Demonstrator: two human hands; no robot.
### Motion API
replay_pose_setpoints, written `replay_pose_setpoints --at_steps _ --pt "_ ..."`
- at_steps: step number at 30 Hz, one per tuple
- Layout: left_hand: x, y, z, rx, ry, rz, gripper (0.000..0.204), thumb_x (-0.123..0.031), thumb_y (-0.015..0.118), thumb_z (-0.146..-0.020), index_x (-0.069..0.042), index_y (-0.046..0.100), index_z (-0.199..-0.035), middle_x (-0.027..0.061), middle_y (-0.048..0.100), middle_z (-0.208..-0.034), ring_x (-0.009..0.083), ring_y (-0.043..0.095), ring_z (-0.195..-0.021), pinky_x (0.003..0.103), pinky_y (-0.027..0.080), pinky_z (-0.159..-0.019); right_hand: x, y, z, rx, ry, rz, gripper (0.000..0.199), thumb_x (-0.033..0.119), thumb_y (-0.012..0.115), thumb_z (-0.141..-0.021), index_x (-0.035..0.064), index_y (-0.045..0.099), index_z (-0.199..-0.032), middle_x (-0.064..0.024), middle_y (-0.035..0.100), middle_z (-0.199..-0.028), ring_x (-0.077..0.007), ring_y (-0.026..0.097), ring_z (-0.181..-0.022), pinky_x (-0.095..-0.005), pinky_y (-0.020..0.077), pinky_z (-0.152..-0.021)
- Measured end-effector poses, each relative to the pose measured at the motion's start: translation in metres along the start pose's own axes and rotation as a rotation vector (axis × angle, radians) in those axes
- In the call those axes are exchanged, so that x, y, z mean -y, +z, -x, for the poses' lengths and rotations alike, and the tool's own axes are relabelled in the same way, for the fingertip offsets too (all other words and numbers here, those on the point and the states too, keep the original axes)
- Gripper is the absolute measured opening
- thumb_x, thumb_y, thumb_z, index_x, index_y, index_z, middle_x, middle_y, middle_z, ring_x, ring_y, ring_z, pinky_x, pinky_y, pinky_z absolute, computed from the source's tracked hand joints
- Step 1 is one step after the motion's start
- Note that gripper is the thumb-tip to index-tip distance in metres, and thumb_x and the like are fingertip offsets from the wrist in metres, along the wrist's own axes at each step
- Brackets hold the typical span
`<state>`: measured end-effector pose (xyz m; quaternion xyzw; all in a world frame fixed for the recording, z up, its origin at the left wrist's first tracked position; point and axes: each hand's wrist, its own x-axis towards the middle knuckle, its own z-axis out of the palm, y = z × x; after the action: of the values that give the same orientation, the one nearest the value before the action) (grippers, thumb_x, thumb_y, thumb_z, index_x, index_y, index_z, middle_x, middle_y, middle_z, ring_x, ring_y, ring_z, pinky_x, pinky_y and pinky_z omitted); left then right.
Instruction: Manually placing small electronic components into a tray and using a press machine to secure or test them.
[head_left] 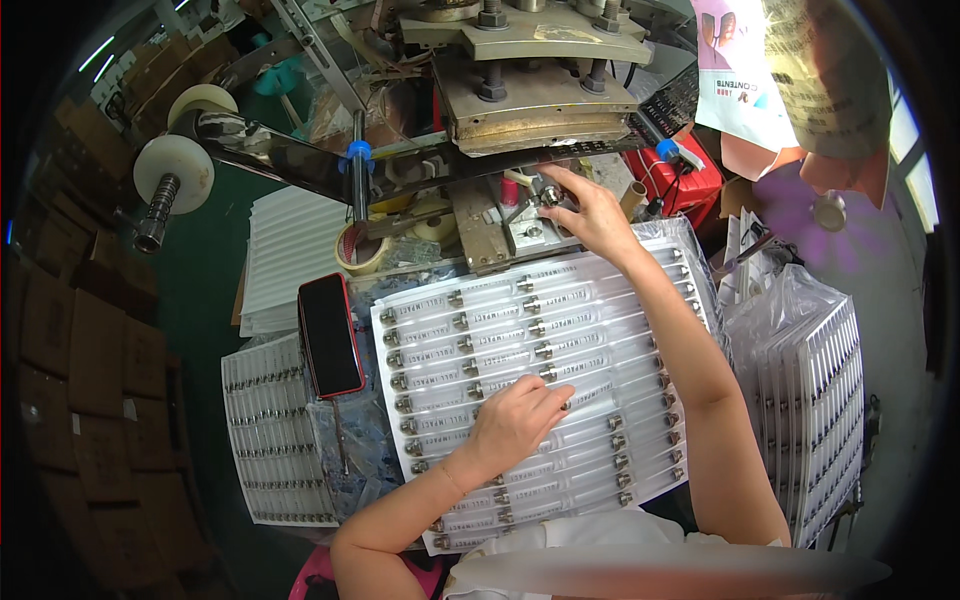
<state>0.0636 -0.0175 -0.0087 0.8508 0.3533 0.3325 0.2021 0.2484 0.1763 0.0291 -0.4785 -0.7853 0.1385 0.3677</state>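
A white tray (640,440) on my lap holds rows of clear tubes with metal caps. My left hand (515,420) rests on the tray's middle, fingertips pinching one clear tube (575,398). My right hand (585,210) reaches forward to the press machine (540,95), fingers closed on a small metal-capped piece (548,196) at the steel fixture (530,232) under the press head.
A phone in a red case (331,335) lies left of the tray. Stacks of filled trays stand at the left (270,440) and right (820,400). A foil strip runs from white rollers (175,170). Tape rolls (362,250), a red box (695,185) and cardboard cartons (90,360) surround the bench.
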Motion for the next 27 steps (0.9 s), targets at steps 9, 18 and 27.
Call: replay_pose_setpoints --at_steps 9,18,27 --pt "-0.001 -0.002 0.002 0.008 -0.006 -0.005 0.026 -0.017 0.069 -0.079 -0.01 0.064 -0.103 0.0025 0.064 -0.076 0.021 0.061 -0.081 0.031 0.053 -0.063 0.0 0.001 0.0 0.019 -0.01 -0.008 0.054 0.018 0.073 -0.076 0.0097 0.054 -0.126 -0.0149 0.062 -0.118 -0.0308 0.061 -0.104 -0.0363 0.0482 -0.086" --pt "-0.002 0.001 0.002 -0.037 0.004 -0.02 0.029 -0.014 0.072 -0.074 -0.009 0.065 -0.102 0.0041 0.063 -0.081 0.0216 0.06 -0.081 0.03 0.051 -0.065 0.0 -0.01 0.016 -0.007 0.102 0.035 0.071 0.019 0.075 -0.076 0.0157 0.042 -0.138 -0.0168 0.063 -0.112 -0.0291 0.062 -0.099 -0.0373 0.0494 -0.085" --pt "-0.005 -0.002 -0.004 -0.036 -0.152 -0.042 0.025 -0.008 0.076 -0.067 -0.007 0.064 -0.09 0.007 0.065 -0.087 0.0245 0.06 -0.08 0.033 0.049 -0.066 0.036 -0.096 0.121 0.247 -0.102 0.302 0.048 0.008 0.07 -0.075 0.0102 0.058 -0.121 -0.0115 0.061 -0.098 -0.03 0.06 -0.09 -0.0375 0.0482 -0.077"
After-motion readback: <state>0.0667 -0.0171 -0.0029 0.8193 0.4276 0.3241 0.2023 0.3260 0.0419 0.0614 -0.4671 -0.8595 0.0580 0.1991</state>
